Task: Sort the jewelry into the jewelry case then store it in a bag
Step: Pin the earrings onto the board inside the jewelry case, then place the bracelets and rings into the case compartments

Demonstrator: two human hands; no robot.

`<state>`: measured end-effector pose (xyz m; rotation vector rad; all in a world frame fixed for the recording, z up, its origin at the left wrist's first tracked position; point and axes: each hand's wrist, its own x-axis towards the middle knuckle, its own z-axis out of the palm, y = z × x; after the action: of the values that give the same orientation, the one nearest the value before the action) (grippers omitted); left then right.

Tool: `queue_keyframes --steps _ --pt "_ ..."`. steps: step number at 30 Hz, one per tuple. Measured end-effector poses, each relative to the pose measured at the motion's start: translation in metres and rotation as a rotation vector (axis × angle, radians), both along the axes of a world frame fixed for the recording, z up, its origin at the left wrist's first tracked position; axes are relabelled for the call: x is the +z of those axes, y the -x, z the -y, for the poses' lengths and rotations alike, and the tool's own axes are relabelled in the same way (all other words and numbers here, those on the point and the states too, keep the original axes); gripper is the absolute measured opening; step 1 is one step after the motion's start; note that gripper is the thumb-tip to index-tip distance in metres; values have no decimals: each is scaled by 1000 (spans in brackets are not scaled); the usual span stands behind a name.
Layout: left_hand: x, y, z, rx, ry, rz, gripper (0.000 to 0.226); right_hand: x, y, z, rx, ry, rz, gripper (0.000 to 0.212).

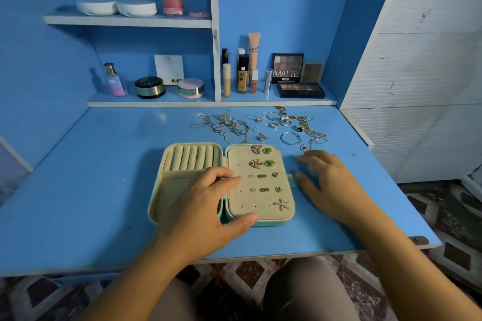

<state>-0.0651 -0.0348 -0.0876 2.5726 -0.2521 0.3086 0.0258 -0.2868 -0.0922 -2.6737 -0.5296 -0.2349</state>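
A mint jewelry case (159,190) lies open on the blue desk. Its left half has beige ring rolls (191,156); its right half is an earring panel (243,161) with several earrings pinned, among them green studs (268,157) and a starfish (282,204). My left hand (208,206) rests on the case's middle, thumb at the panel's front edge. My right hand (331,180) hovers with relaxed fingers just right of the case, holding nothing. Loose rings, bangles and chains (260,125) lie scattered behind the case.
Behind the desk (91,177) are shelves with cosmetics: a perfume bottle (114,81), compacts (150,87), tubes (242,73) and eyeshadow palettes (300,90). A white panelled wall (417,60) stands at the right. My knees and patterned floor show below the front edge.
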Motion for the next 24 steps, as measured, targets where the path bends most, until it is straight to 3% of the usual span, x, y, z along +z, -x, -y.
queue_keyframes --steps 5,12,19,24 --pt "5 -1 -1 -8 51 -40 84 -11 -1 -3 17 -26 -6 40" --pt "29 -39 -15 30 -33 28 54 -12 -1 -3 19 -11 -4 39" --pt "40 -101 -16 -20 -230 -259 53 -9 -1 -3 8 -4 -4 39" --pt "39 -112 -9 -48 -224 -337 55 -11 -1 -3 10 -25 -12 39"
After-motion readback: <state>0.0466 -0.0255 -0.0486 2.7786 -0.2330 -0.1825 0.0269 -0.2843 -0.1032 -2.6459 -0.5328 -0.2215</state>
